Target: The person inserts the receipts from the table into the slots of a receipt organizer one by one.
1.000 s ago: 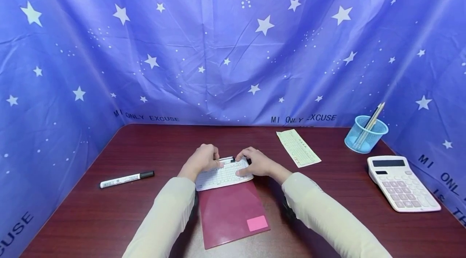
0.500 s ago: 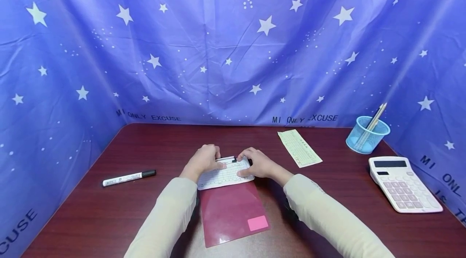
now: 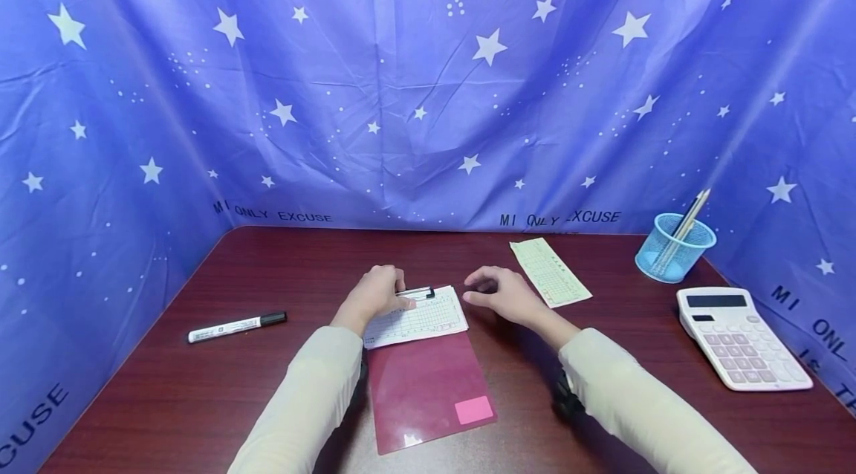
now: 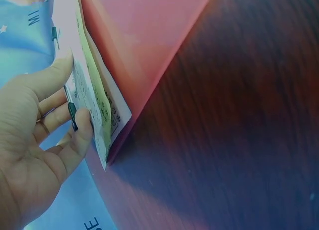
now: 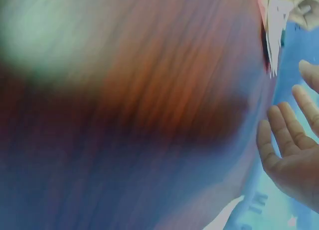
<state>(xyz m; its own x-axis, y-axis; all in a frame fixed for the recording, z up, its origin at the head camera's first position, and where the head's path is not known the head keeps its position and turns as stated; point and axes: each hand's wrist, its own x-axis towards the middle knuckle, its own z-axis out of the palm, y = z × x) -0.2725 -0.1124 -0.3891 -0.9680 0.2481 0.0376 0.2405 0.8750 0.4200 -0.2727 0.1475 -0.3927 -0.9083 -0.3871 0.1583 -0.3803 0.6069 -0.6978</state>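
A dark red clipboard (image 3: pixel 428 377) lies on the table in the head view, with a pink sticky note (image 3: pixel 473 410) at its lower right corner. Several printed slips (image 3: pixel 428 324), white on top and one yellow beneath, sit under its metal clip (image 3: pixel 421 293). My left hand (image 3: pixel 374 296) grips the clipboard's top edge at the clip, thumb on the papers. In the left wrist view the slips' lower edges (image 4: pixel 107 115) fan apart from the board. Just right of the papers, my right hand (image 3: pixel 504 294) holds nothing, its fingers loosely spread in the right wrist view.
A black-capped marker (image 3: pixel 237 327) lies on the left of the table. To the right are a yellow slip (image 3: pixel 551 273), a blue mesh pen cup (image 3: pixel 672 251) with pencils, and a white calculator (image 3: pixel 742 340). A starry blue curtain (image 3: pixel 428 88) surrounds the table.
My right hand has let go of the papers and moved off to the right, uncovering their right end. The left hand has stayed at the clip.
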